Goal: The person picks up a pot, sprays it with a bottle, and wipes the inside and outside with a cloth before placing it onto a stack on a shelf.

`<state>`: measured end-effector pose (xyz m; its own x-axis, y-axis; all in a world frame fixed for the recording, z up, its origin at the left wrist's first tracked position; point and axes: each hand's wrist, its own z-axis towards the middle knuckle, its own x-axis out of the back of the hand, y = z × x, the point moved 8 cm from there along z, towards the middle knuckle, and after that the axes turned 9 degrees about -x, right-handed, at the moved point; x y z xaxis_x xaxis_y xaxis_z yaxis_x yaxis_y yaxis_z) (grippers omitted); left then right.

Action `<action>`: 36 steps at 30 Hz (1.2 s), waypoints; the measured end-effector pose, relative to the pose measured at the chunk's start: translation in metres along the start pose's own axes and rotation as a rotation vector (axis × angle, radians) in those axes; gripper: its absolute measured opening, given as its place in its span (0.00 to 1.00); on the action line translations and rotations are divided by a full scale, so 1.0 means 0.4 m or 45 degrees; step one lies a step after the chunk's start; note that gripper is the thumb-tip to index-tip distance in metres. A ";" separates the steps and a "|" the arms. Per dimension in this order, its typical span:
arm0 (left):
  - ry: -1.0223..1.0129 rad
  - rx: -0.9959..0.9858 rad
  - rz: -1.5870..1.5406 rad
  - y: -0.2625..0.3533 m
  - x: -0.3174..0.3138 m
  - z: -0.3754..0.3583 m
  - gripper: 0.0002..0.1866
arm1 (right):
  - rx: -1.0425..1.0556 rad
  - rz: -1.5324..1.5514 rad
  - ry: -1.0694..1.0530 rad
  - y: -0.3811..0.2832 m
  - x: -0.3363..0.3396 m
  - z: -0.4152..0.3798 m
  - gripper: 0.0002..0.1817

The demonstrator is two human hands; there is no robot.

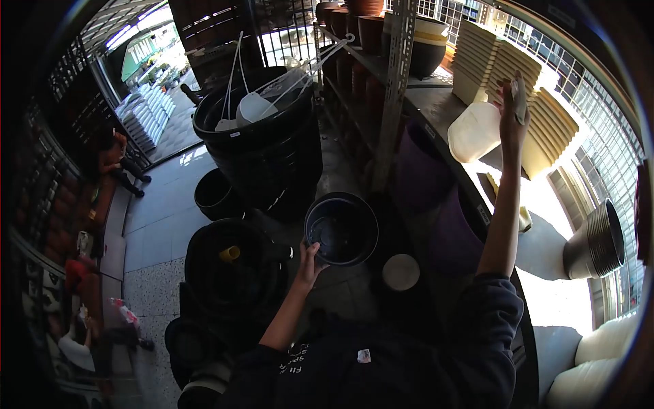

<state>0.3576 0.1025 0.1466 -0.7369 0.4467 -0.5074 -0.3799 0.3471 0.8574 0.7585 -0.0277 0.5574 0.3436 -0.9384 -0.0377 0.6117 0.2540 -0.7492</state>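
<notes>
Dim ctr, R-side glare

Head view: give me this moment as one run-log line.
left hand: holding dark pot at rim | right hand: raised beside white container, grip unclear | large black tub: white pots inside

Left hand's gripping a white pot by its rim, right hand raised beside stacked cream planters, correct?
Not quite: the head view shows the left hand gripping a dark pot, not a white one, by its rim. The right hand is raised beside stacked cream planters.
</notes>
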 end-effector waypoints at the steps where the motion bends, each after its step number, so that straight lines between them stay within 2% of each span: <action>1: 0.069 -0.030 0.010 0.020 0.016 -0.001 0.44 | -0.002 0.108 -0.047 -0.028 -0.007 -0.030 0.26; 3: 0.201 -0.080 0.031 0.058 0.039 -0.010 0.45 | -0.026 0.206 -0.108 -0.087 -0.016 -0.108 0.30; 5: 0.343 -0.070 0.094 0.068 0.075 -0.008 0.47 | -0.126 0.307 -0.289 -0.111 -0.039 -0.212 0.29; 8: 0.412 -0.057 0.095 0.064 0.118 -0.003 0.49 | -0.541 0.341 -0.778 -0.029 -0.102 -0.406 0.31; 9: 0.413 -0.070 0.089 0.067 0.124 -0.001 0.49 | -0.689 0.453 -0.758 -0.028 -0.120 -0.485 0.31; 10: 0.418 -0.082 0.083 0.069 0.131 0.000 0.49 | -0.813 0.500 -0.936 0.036 -0.131 -0.567 0.28; 11: 0.439 -0.147 0.125 0.082 0.132 0.001 0.49 | -0.874 0.539 -0.987 0.055 -0.142 -0.632 0.25; 12: 0.461 -0.208 0.170 0.093 0.128 -0.003 0.49 | -1.043 0.592 -0.951 0.072 -0.145 -0.700 0.23; 13: 0.481 -0.268 0.215 0.103 0.128 -0.008 0.49 | -1.072 0.563 -1.017 0.082 -0.146 -0.751 0.24; 16: 0.367 -0.704 0.466 0.128 0.158 0.041 0.49 | -1.021 0.407 -1.082 0.148 -0.139 -0.871 0.22; 19: 0.245 -0.854 0.533 0.181 0.102 0.057 0.49 | -0.960 0.004 -1.138 0.160 -0.107 -0.915 0.24; 22: 0.129 -0.954 0.663 0.222 0.038 0.070 0.51 | -0.916 -0.006 -1.110 0.141 -0.087 -0.914 0.25; 23: 0.110 -0.918 0.653 0.227 0.020 0.076 0.56 | -0.795 0.061 -0.977 0.126 -0.085 -0.901 0.26; 26: 0.077 -1.142 1.221 0.279 -0.047 0.075 0.60 | -0.870 -0.029 -1.048 0.115 -0.071 -0.897 0.27; 27: 0.088 -1.300 1.398 0.309 -0.092 0.060 0.62 | -0.922 -0.034 -1.052 0.122 -0.064 -0.899 0.29; 30: -0.183 -1.556 1.690 0.339 -0.167 0.080 0.64 | -1.020 -0.019 -0.990 0.123 -0.045 -0.905 0.33; 32: -0.416 -1.602 1.844 0.319 -0.176 0.107 0.67 | -0.987 0.024 -0.839 0.099 -0.042 -0.887 0.33; 34: -0.621 -1.607 1.946 0.303 -0.194 0.120 0.65 | -0.943 -0.056 -0.817 0.100 -0.034 -0.884 0.30; 36: -0.381 -1.440 1.667 0.333 -0.203 0.116 0.61 | -0.896 -0.185 -0.872 0.100 -0.024 -0.882 0.26</action>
<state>0.3927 0.1506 0.2981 -0.7786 0.1062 0.6184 0.0630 -0.9674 0.2453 0.5282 -0.0913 0.2944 0.7718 -0.5552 0.3099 0.1943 -0.2581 -0.9464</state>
